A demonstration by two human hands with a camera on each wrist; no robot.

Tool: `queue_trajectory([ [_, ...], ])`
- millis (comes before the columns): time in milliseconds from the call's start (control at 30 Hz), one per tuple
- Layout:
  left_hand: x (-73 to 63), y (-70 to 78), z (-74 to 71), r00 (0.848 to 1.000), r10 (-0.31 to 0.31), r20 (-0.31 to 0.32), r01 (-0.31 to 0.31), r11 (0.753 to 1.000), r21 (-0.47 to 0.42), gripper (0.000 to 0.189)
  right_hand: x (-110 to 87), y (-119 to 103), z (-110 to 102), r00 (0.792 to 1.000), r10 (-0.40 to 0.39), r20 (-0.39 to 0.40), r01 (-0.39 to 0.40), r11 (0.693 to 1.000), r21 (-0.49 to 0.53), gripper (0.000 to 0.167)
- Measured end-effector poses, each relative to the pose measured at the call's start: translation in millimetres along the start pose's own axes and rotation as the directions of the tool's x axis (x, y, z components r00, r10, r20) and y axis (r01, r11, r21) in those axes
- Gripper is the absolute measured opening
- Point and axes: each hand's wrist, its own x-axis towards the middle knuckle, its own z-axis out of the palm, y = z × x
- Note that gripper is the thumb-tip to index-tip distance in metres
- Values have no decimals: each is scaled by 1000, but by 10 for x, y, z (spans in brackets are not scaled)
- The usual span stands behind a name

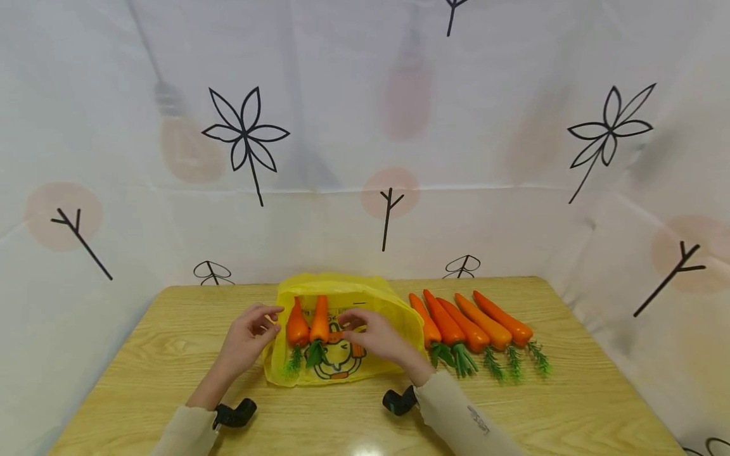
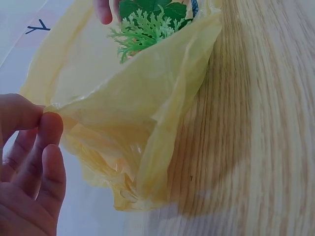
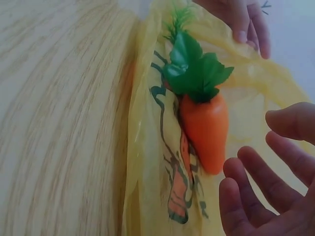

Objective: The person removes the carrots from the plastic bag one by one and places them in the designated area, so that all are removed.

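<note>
A yellow plastic bag point(image 1: 336, 285) with a printed cartoon figure lies on the table, its mouth spread wide. Inside are two toy carrots, a left one point(image 1: 297, 329) and a right one point(image 1: 320, 323), leaves toward the person. My left hand point(image 1: 251, 332) pinches the bag's edge between thumb and forefinger, as the left wrist view shows. Over the bag, beside the right carrot point(image 3: 206, 130), my right hand point(image 1: 371, 332) has its fingers loosely bent and apart, with nothing held. Green leaves point(image 2: 147, 29) show beyond the bag's rim in the left wrist view.
Several toy carrots point(image 1: 467, 326) with green tops lie side by side right of the bag; the leftmost is partly behind it. A wooden table point(image 1: 319, 421) carries everything. A white patterned cloth point(image 1: 336, 126) hangs behind and at the sides.
</note>
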Motion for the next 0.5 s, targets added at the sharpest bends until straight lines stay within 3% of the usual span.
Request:
queue_trajectory([
  [333,-1,63,1,1000,15,-16,-15,1000,5,28,127,-9,78,1000,7,11,-7,1000,-7,35],
  [500,-1,-8,15,1000,19,-24,-18,999,29,29,167,-20,114,999,0,35,1,1000,-28,37],
])
